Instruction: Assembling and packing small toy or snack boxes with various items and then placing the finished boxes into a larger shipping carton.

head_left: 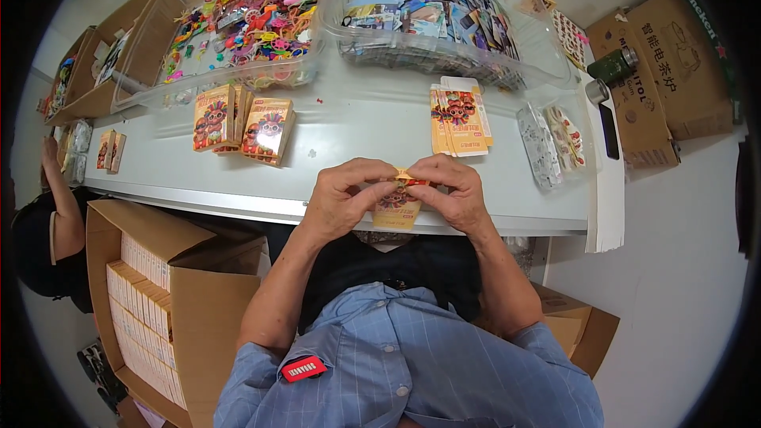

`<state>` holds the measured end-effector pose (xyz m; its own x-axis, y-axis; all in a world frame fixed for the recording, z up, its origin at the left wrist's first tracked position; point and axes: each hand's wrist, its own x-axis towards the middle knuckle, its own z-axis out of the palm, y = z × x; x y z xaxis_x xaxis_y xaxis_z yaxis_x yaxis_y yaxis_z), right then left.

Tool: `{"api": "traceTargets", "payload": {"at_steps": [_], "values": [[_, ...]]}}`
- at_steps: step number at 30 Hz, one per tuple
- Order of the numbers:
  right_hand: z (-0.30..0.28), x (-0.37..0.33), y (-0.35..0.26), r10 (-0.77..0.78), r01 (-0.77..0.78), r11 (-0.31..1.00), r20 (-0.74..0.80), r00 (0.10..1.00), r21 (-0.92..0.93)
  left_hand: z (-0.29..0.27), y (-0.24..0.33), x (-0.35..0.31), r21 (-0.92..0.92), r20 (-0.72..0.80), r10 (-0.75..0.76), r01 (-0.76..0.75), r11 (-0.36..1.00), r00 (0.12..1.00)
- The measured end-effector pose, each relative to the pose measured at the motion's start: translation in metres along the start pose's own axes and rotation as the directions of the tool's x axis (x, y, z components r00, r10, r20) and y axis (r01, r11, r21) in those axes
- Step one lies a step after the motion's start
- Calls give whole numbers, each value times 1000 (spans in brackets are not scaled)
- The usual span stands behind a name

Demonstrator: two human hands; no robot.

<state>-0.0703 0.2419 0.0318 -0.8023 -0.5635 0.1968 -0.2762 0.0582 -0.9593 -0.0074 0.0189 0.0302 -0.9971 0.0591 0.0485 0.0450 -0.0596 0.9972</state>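
Near the table's front edge, a small yellow-orange cardboard box [394,212] with a printed cartoon figure is pinched between both my hands. My left hand [342,196] closes on its upper left side, thumb and fingers bent at the top. On the upper right, my right hand [458,195] grips it the same way. The fingers partly cover the box's top end. Beyond my right hand lies a fanned stack of flat cartons [460,119] in the same print. Filled-out boxes [267,131] of this kind sit stacked beyond my left hand.
At the back stand a clear bin [277,77] of colourful trinkets and another clear bin [547,51] of glossy cards. Clear packs [541,147], a phone [609,131] and a green bottle [613,66] are at right. An open carton [210,333] holds rows of boxes; another person [51,238] is at far left.
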Motion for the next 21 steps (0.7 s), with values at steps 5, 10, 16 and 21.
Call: {"api": "traceTargets", "payload": {"at_steps": [5,10,16,21], "values": [[-1,4,9,-186,188,980,42,982,-65,1,-1,-2,-41,-13,-17,16,999,1000],[2,-4,-26,225,-230,949,50,973,216,1,15,-11,159,12,229,-228,961,973],[5,10,-50,-297,313,916,101,950,-250,-7,25,-10,183,-316,68,-9,983,946],[21,8,-33,-500,504,746,134,856,-435,-20,36,-9,-286,-75,-313,280,916,947]]}}
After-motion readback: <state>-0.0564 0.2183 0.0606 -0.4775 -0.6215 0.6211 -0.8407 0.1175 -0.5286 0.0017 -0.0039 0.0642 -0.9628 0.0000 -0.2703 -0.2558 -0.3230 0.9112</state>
